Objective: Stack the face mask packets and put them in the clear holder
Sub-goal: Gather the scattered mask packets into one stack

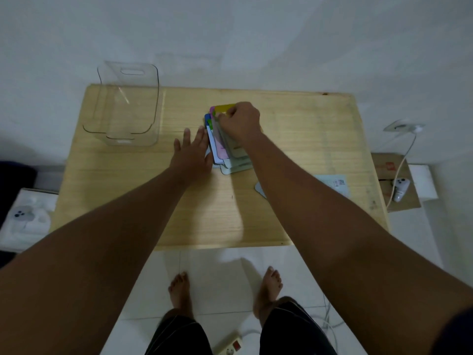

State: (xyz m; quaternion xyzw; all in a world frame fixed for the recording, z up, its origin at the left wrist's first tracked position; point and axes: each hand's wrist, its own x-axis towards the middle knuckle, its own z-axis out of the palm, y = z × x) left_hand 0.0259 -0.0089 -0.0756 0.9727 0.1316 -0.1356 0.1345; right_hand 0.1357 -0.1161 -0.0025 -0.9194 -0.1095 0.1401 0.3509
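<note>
A loose, fanned stack of face mask packets point(231, 156) lies near the middle of the wooden table point(210, 208), with pink, blue, green and yellow tops showing. My right hand point(242, 121) rests on the far end of the stack, fingers curled onto the top packet with the yellow header. My left hand point(190, 152) lies flat with fingers apart against the stack's left edge. One more packet point(332, 185) lies apart at the right, partly hidden under my right forearm. The clear holder point(128, 106) stands empty at the table's far left corner.
A cardboard box point(394, 183) with a white controller and a cable sits on the floor right of the table. A white box point(28, 219) lies on the left. A power strip point(230, 347) lies on the floor by my bare feet.
</note>
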